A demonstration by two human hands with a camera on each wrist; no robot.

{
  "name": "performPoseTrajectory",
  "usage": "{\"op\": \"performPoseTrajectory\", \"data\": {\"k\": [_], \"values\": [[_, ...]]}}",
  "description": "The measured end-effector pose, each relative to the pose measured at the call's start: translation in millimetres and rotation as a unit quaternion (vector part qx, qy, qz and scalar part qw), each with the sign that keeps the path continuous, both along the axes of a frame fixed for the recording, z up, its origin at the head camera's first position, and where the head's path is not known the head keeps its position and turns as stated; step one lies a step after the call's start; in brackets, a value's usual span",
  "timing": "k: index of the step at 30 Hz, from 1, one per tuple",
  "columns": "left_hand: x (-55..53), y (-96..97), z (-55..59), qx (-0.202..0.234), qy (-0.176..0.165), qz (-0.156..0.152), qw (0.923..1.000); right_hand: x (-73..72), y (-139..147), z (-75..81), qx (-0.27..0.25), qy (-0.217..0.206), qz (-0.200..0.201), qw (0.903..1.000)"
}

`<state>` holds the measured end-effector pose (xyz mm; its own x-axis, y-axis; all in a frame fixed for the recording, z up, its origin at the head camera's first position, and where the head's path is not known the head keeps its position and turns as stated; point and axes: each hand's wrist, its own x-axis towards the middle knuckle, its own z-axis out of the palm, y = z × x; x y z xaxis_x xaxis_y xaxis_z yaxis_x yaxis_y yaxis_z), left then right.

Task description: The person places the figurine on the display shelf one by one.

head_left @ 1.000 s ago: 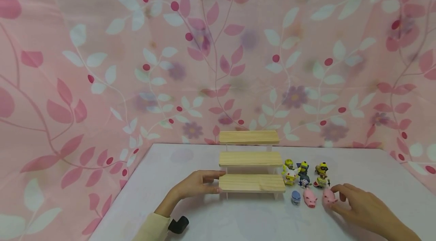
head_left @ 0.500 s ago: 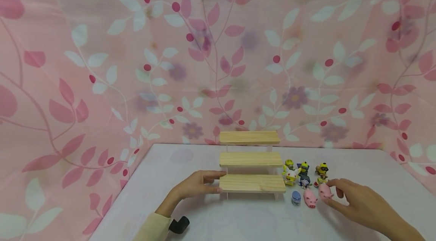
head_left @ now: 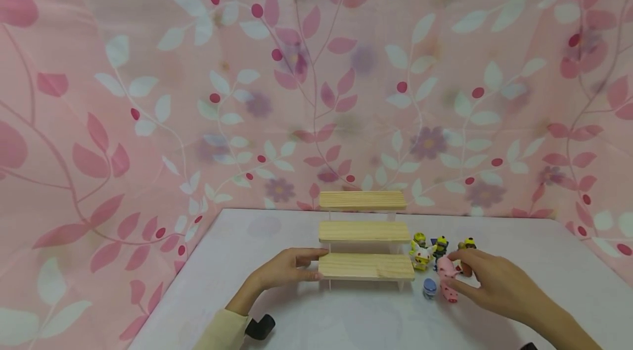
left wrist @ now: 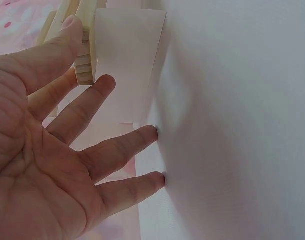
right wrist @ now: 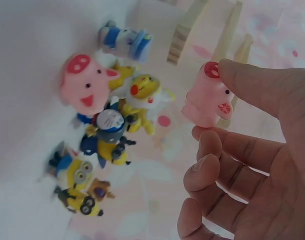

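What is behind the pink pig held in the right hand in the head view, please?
Beyond the held pig, a yellow and dark figure shows; whatever lies directly behind the pig is covered.

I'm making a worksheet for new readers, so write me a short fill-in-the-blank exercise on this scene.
1. The pink toy in the right hand is a ____.
2. The left hand touches a wooden stand with ____ boards.
3. In the head view, the small blue figure is to the ____ of the stand.

Missing words: pig; three; right.
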<state>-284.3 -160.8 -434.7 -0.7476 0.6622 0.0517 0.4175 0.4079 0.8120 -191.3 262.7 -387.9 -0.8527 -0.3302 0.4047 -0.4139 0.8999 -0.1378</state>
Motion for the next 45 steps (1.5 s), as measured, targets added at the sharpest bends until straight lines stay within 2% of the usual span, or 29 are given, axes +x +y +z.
{"op": "performPoseTrajectory", "data": {"k": [4,11,20,24,29,34,45], "values": [[0.4,0.3,0.2,-0.002,0.002,-0.001,1.0,-3.6,-11,1.6,-0.006,0.004,0.025,0.9997],[1.3,1.0,0.1,-0.009,0.001,0.003,1.0,-11.0,-32,7.4,0.002,-0.023,0.044,0.9987],[1.6,1.0,0.0,-0.008,-0.001,0.002,1.0,-25.8,-62,7.7,-0.002,-0.022,0.083,0.9963],[1.7,0.4,-0.1,-0.009,-0.004,0.001,1.0,-32.3,-75,7.8,-0.012,-0.044,0.098,0.9942],[2.7,0.7,1.7,-0.011,-0.002,-0.003,0.9999,-36.8,-92,11.4,-0.024,-0.07,0.103,0.9919],[4.8,1.5,5.2,-0.006,-0.01,-0.005,0.9999,-40.4,-104,11.8,-0.025,-0.068,0.108,0.9915],[3.7,1.8,3.8,-0.008,-0.008,-0.005,0.9999,-49.6,-126,12.0,-0.012,-0.08,0.122,0.9892]]}}
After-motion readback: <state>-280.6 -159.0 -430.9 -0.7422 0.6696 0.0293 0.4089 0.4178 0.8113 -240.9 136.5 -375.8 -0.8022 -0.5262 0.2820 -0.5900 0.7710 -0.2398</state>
